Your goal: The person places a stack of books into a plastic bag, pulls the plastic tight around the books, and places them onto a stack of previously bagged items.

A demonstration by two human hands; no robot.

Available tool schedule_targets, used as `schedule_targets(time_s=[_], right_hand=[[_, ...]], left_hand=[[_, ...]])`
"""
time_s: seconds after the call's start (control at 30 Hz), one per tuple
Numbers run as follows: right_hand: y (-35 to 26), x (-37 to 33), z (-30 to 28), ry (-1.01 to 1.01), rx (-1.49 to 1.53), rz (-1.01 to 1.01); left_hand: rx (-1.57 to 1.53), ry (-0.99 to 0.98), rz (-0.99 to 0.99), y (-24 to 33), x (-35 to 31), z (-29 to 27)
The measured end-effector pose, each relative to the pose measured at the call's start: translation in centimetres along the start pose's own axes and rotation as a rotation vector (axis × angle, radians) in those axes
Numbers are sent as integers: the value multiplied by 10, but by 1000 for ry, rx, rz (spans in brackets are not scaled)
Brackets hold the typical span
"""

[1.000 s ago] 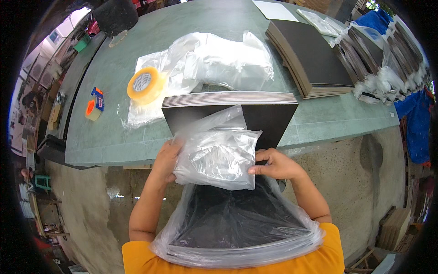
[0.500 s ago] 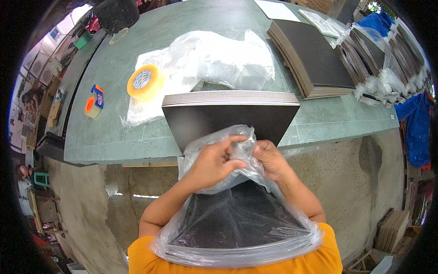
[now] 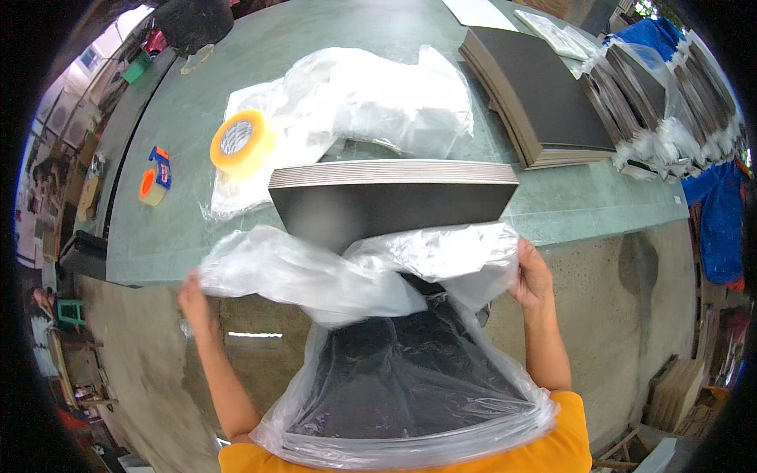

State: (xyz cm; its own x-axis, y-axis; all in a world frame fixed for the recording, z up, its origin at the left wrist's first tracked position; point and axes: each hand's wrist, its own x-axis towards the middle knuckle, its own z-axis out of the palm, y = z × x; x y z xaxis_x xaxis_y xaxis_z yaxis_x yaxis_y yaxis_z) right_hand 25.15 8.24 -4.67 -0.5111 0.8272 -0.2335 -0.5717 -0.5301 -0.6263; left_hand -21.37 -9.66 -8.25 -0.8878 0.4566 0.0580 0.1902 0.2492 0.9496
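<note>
Clear plastic (image 3: 363, 276): stretched sideways, seemingly to spread it
Left grip (image 3: 194, 298): pinching one end
Right grip (image 3: 534, 273): pinching the opposite end

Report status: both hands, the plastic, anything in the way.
Left hand and right hand gripping opposite ends of the clear plastic. Plastic crumpled, spread between them. Black board stack close beyond, lower part hidden.

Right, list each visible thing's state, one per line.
Held plastic: spread, crumpled
Left hand: gripping held plastic
Right hand: gripping held plastic
Nearest black panel: plastic-covered
Middle black stack: on edge
Right black stack: lying flat
Far-right bundles: wrapped
Large tape roll: lying flat
Blue dispenser: loaded with tape
</note>
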Motion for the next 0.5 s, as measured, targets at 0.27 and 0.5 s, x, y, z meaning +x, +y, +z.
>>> schedule_targets(time_s=[0.27, 0.5], right_hand=[[46, 7, 60, -345, -186, 297], [22, 3, 43, -329, 146, 63]], left_hand=[[-46, -1018, 648, 163, -110, 91], [-83, -1104, 369, 116, -110, 123]])
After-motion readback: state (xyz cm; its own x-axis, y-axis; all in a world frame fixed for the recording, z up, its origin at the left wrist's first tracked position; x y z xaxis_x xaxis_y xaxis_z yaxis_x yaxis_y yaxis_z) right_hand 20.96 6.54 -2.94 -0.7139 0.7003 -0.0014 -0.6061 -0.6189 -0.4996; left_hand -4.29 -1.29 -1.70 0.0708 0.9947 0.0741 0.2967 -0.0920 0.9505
